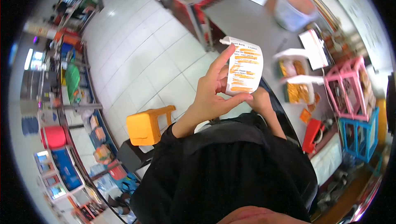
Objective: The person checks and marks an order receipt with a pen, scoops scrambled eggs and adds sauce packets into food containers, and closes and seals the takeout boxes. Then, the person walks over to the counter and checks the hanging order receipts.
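A curled, orange-streaked paper receipt [246,68] is held by the left hand [212,88], thumb and forefinger spread; the right hand [261,99] has its fingers hidden.

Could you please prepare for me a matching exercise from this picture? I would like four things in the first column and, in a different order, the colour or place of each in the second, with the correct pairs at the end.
Column one
1. Paper slip
2. Stool
3. Round tub
4. Open frame

Column two
A. Cloudy, on the grey counter
B. Pink
C. White with orange marks, in the left hand
D. Yellow, on the tiled floor

Right pairs: 1-C, 2-D, 3-A, 4-B
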